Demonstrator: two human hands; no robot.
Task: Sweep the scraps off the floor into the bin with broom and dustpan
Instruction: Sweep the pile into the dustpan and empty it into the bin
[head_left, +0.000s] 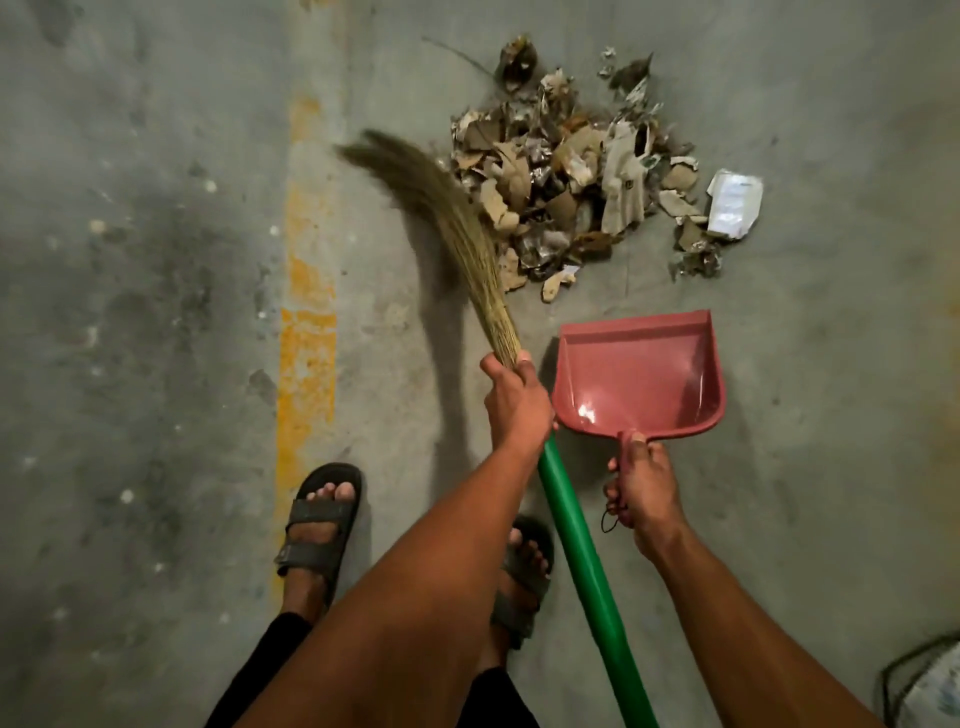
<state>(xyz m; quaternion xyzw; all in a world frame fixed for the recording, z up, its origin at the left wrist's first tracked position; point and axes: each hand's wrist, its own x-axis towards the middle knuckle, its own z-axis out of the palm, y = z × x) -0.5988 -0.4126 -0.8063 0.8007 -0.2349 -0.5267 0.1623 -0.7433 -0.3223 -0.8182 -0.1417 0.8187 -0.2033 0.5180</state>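
Yellow floor stripe (306, 332) beside scraps (582, 182)

Grey concrete floor (156, 260) with worn yellow stripe (306, 364), heaped scraps (571, 182), white packet (735, 203).

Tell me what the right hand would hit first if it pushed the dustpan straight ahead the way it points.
Likely the near edge of the scrap pile: the right hand aims the red dustpan at it, across bare floor.

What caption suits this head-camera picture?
Left hand sweeps broom toward scrap pile; right hand holds empty red dustpan.
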